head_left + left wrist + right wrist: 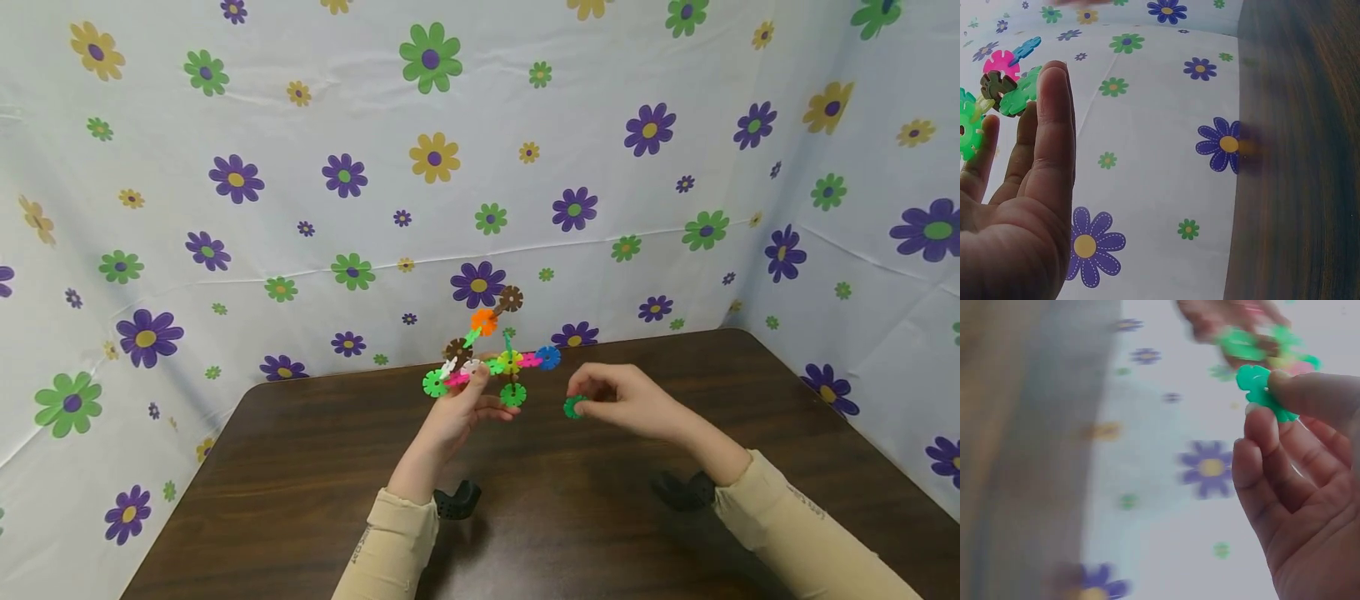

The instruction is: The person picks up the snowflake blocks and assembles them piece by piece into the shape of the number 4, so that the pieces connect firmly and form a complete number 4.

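Observation:
My left hand [452,418] holds a branching build of notched plastic discs [484,322] above the table, pinching it near a white disc [472,367] with the thumb. Brown, orange, pink, yellow and green discs are slotted edge to edge in it, and a blue disc [548,358] ends its right arm. To the right of the build, apart from it, my right hand [636,403] pinches one loose green disc [1252,381] between thumb and fingertips. Only part of the build [1021,94] shows beyond the fingers in the left wrist view.
Below both hands lies a dark brown wooden table [315,483]. A white cloth [300,133] with purple, green and yellow flowers hangs behind it and at the sides. Black wrist mounts [457,501] sit under the forearms.

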Motion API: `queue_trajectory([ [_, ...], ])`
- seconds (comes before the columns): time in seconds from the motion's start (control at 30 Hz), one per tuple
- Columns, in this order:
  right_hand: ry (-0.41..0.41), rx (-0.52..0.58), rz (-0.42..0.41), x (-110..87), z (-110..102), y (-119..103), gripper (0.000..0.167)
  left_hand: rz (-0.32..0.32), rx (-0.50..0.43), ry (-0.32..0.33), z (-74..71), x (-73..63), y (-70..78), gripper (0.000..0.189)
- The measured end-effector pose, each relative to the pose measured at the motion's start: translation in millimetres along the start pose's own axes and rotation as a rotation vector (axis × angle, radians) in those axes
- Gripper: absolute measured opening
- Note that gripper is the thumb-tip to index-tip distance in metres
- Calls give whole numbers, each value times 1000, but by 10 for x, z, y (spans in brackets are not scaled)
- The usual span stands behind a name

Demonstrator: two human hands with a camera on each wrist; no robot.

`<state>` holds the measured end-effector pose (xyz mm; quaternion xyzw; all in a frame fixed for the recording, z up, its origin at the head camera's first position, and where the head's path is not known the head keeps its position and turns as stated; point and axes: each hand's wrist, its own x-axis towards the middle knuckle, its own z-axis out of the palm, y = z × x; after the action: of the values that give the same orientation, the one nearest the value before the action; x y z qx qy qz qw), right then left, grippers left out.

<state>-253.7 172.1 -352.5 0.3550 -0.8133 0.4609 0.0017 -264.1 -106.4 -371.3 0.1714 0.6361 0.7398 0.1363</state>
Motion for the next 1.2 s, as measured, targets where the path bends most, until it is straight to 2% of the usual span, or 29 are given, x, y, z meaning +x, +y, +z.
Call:
queue_trajectory([
  [0.1, 68, 16, -43, 143, -161, -174, 17, -13, 7, 5, 7, 0, -6, 73],
  [0.2, 131, 45, -50, 294, -262, -292, 20, -23, 20, 10, 20, 3, -14, 76],
  [0.33, 201, 105, 1, 494, -292, -385, 24, -30, 34, 14, 26, 6, -22, 75],
  [0.5, 250, 176, 55, 668, -248, -407, 26, -64, 59, 27, 33, -5, -27, 73],
  [0.7, 265, 242, 45, 785, -171, -376, 25, -65, 54, 17, 33, -4, -44, 70],
  [0.9, 261, 247, 34, 854, -104, -358, 24, -50, 36, 15, 29, 5, -56, 69],
  [1.2, 222, 244, 15, 896, -52, -383, 22, -70, 60, 23, 30, 9, -45, 72],
])
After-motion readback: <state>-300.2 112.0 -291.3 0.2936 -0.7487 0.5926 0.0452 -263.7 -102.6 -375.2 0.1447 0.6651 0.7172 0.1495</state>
